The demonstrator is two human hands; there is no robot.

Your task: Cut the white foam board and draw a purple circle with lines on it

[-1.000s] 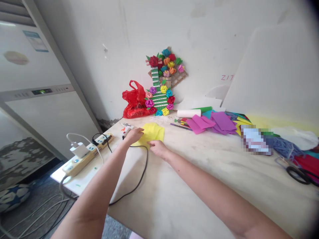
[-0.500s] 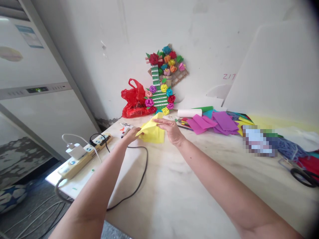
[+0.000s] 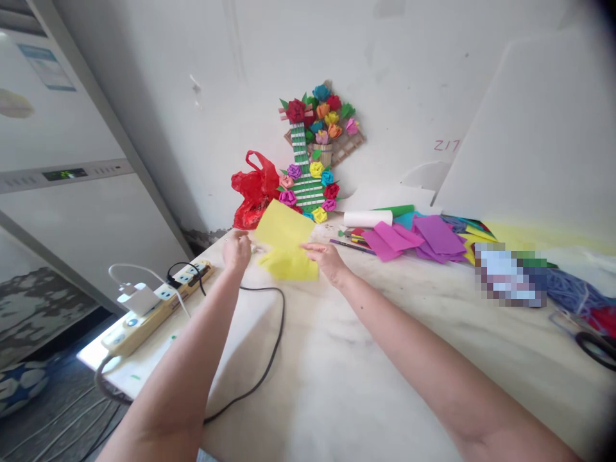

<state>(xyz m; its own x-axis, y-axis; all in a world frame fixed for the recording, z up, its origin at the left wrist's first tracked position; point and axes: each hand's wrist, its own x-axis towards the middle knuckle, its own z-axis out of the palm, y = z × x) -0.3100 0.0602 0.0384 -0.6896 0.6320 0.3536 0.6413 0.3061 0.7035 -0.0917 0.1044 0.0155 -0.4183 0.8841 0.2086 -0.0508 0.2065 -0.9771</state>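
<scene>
My right hand (image 3: 327, 260) pinches the lower right edge of a raised sheet of yellow paper (image 3: 283, 224). Another piece of yellow paper (image 3: 296, 266), looking rumpled, lies on the table just below it. To the left of the paper, my left hand (image 3: 237, 251) is closed, its fingers curled and partly hidden. It covers the spot of a white glue gun, and what it grips, if anything, cannot be made out. Some pale part shows between this hand and the paper. A black cord (image 3: 276, 340) runs from near the left wrist across the table.
At left lies a power strip (image 3: 144, 321) with a white charger (image 3: 138, 298). A red plastic bag (image 3: 253, 192) and a paper-flower guitar (image 3: 308, 186) stand at the wall. Rightward are a white roll (image 3: 368, 219), pink paper (image 3: 389, 239), purple paper (image 3: 437, 237) and scissors (image 3: 597, 350).
My left hand has let go of the yellow paper and moved left, over the glue gun's spot. The raised sheet has opened out flat, still held at its edge by my right hand.
</scene>
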